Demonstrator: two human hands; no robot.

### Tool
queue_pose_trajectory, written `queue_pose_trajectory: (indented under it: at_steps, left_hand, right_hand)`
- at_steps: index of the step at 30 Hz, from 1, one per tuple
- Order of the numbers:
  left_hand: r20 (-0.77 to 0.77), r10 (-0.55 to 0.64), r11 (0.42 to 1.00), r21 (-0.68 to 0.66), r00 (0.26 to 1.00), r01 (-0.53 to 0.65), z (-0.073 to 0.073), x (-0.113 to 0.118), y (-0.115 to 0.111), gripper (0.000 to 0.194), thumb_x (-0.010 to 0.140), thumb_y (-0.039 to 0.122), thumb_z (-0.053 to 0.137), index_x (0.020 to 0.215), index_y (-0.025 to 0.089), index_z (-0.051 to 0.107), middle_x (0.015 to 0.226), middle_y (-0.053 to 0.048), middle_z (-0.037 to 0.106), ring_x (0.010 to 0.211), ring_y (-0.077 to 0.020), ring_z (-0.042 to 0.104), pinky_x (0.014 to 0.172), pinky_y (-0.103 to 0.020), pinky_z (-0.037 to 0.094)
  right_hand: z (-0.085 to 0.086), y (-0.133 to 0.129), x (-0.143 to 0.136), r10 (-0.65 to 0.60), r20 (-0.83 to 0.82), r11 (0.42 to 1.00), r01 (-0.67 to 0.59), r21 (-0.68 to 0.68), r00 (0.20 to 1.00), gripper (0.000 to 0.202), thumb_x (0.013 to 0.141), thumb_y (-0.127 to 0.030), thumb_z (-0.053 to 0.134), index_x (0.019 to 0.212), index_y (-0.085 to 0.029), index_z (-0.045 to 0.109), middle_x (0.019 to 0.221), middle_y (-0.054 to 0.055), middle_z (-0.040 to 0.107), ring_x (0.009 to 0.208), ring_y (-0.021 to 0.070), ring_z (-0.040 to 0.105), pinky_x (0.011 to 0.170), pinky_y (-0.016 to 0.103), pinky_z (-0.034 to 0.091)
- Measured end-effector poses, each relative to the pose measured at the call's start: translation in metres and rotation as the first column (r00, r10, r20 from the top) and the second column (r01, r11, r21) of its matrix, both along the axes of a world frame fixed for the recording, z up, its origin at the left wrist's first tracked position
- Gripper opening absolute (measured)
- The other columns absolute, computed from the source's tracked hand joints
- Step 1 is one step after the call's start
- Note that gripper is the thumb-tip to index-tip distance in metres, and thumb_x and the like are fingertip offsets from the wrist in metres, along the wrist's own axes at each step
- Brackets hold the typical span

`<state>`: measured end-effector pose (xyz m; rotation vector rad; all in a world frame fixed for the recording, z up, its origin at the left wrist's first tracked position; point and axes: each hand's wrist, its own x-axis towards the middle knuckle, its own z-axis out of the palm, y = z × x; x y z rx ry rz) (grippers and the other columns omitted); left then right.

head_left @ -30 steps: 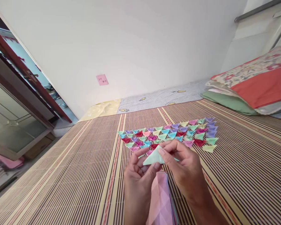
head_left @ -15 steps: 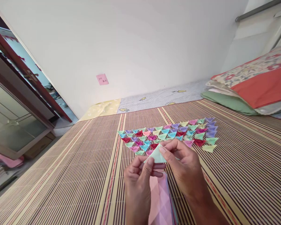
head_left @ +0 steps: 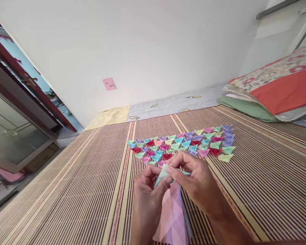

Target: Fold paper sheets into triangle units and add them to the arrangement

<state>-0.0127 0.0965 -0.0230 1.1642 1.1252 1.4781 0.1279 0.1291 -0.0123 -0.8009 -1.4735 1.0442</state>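
A pale green piece of folded paper [head_left: 162, 175] is held between both hands, its pointed corner up and a thin flap sticking out to the right. My left hand [head_left: 151, 190] pinches its lower left part with thumb and fingers. My right hand [head_left: 191, 177] grips the upper fold between thumb and forefinger, the two thumbs close together. Part of the paper is hidden by the fingers. Beneath the hands lies a stack of paper sheets [head_left: 172, 214], pink on top with crease lines. Beyond them, rows of small folded paper boats [head_left: 178, 140] in many colours stand on the striped mat.
The striped mat [head_left: 79, 183] covers the bed up to a checked cloth [head_left: 165, 103] along the wall. Folded bedding [head_left: 275, 92] is piled at the right. A pink note [head_left: 109, 83] sticks to the white wall. A doorway [head_left: 51, 92] opens at the left.
The green paper has been turned and bent, its tip now further left with a flap showing at right. My right hand has shifted slightly left, bringing the thumbs together. The view has tilted slightly.
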Motion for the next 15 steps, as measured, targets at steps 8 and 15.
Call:
queue_pose_trajectory:
  at_steps: [8,15]
  left_hand:
    - [-0.09,-0.03,0.999,-0.037,0.995,0.026,0.0011,0.0002,-0.0029,0.028,0.087,0.036,0.078,0.07,0.018,0.065,0.067,0.001,0.058,0.068,-0.0144,0.051,0.065,-0.025,0.041]
    - [-0.099,-0.042,0.998,-0.061,0.994,0.036,0.001,-0.0014,-0.0051,0.026,0.088,0.033,0.075,0.071,0.018,0.065,0.067,0.001,0.058,0.067,-0.0142,0.05,0.065,-0.025,0.041]
  right_hand:
    - [0.0013,-0.0012,-0.0027,-0.012,0.039,1.0,0.012,0.006,0.999,0.017,0.091,-0.026,0.067,0.076,-0.02,0.063,0.074,-0.002,0.065,0.07,0.0151,0.062,0.065,0.028,0.048]
    - [0.0003,-0.002,-0.0055,-0.064,0.01,0.998,0.064,-0.026,0.998,0.006,0.089,-0.026,0.067,0.09,-0.021,0.065,0.081,0.0,0.067,0.076,0.0166,0.065,0.064,0.028,0.049]
